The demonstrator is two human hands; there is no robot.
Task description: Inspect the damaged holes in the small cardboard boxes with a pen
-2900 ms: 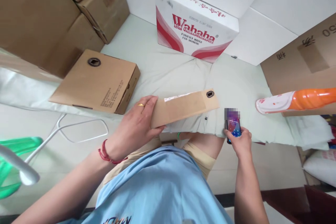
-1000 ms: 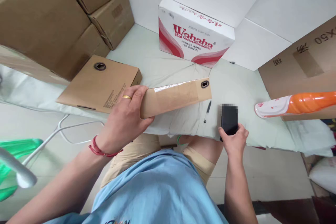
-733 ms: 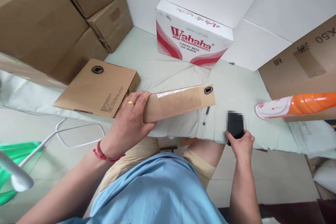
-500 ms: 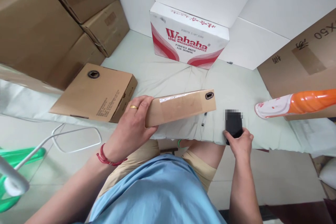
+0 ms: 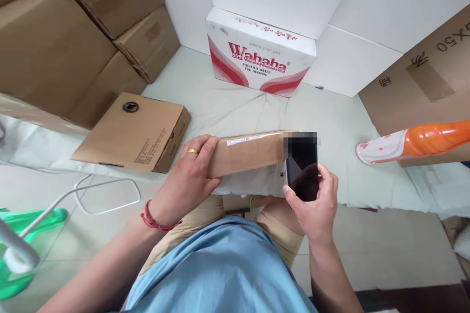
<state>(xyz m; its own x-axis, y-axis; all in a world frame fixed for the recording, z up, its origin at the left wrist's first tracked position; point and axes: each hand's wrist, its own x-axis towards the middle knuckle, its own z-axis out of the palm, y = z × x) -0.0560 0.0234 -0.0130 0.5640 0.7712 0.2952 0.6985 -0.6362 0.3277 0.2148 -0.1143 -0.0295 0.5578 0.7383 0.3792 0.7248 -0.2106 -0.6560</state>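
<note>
Gripping left end of slim cardboard box (image 5: pixel 244 155) in left hand (image 5: pixel 189 178), thumb below, fingers over upper edge. Clamping black smartphone (image 5: pixel 303 176) in right hand (image 5: pixel 317 210), between thumb and fingers, overlapping box's right end in view; cannot tell if touching. Box at near side of pale sheet (image 5: pixel 330 117), just above or resting on it, unclear.

Could bump phone into box if brought closer, or swing box's right end down, being held at one end only. Could roll pen (image 5: pixel 282 172), mostly hidden, off near edge if nudged.

Containers, going back: shut flat mailer box (image 5: pixel 127 132) at left; orange-and-white bottle (image 5: pixel 411 143) and "X50" carton (image 5: pixel 407 102) at right; Wahaha water carton (image 5: pixel 260 58) against wall; stacked brown cartons (image 5: pixel 62 44) at far left. Cannot see contents of any.
</note>
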